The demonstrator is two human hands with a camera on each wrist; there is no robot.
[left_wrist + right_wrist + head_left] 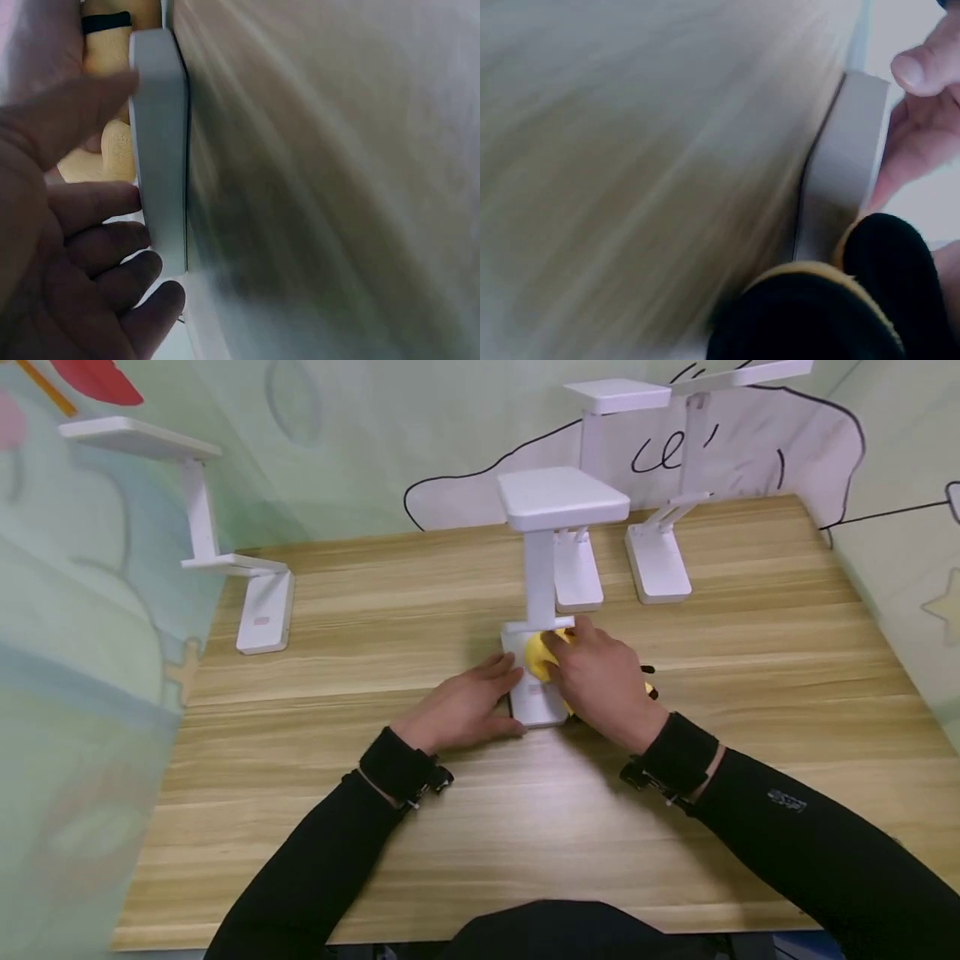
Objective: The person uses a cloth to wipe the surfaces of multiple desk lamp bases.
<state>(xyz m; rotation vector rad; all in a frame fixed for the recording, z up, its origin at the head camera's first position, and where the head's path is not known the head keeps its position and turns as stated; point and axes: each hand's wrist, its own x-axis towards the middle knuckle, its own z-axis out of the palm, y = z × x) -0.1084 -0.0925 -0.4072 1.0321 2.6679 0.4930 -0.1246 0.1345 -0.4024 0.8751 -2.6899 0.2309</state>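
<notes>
A white desk lamp stands mid-table, its base [536,714] flat on the wood and its panel-like head [562,497] above. Fingers loosely spread, my left hand [468,703] touches the left side of the base; the left wrist view shows the fingertips along that edge. My right hand [606,681] grips a yellow soft toy [537,658] with black parts, over the right part of the base. Much of the toy is hidden behind that hand. In the right wrist view its dark, yellow-edged parts [802,322] lie beside the base.
Two more white lamps stand behind, one base [579,581] directly behind the middle lamp and another base [660,568] to its right. A fourth lamp [266,610] is at the back left. The wooden table [360,635] meets a painted wall at the back.
</notes>
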